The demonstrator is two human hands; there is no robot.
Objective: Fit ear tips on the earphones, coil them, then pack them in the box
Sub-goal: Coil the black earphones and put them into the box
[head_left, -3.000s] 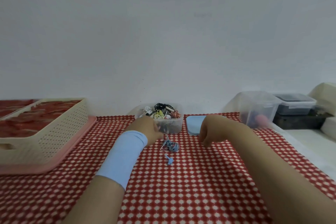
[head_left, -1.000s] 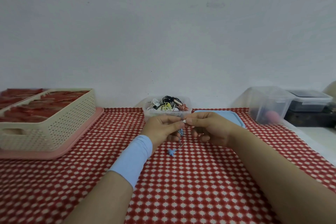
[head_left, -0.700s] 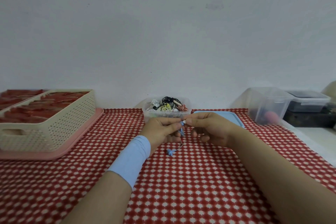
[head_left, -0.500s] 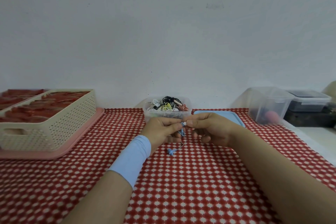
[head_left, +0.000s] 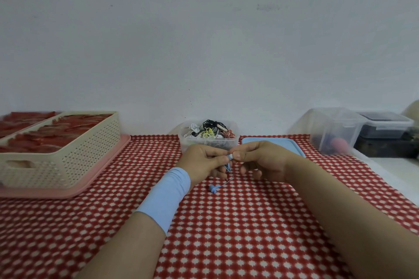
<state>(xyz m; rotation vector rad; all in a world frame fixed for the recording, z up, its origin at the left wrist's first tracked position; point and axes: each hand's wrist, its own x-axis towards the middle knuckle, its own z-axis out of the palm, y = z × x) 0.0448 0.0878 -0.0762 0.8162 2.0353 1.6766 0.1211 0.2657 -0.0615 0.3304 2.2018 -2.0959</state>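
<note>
Both hands meet above the checked cloth, in front of a clear tub. My left hand (head_left: 203,161) pinches one bud of the blue earphones (head_left: 228,166), whose cable hangs down between the hands. My right hand (head_left: 260,159) pinches a small white ear tip (head_left: 231,157) against that bud. The other blue earbud (head_left: 213,188) lies on the cloth just below my left hand. The clear tub (head_left: 209,139) behind my hands holds several tangled earphones of mixed colours. Its blue lid (head_left: 285,142) lies flat to the right.
A cream perforated basket (head_left: 61,156) on a pink tray (head_left: 95,175) stands at the left with red packets inside. Clear lidded boxes (head_left: 333,131) and a dark box (head_left: 385,128) sit at the right. The red-and-white cloth (head_left: 238,233) covers the table; a white wall rises behind.
Three seconds ago my hands were apart, with the blue earphones on the cloth. Since then both have lifted and come together on one bud; over the last second they barely moved.
</note>
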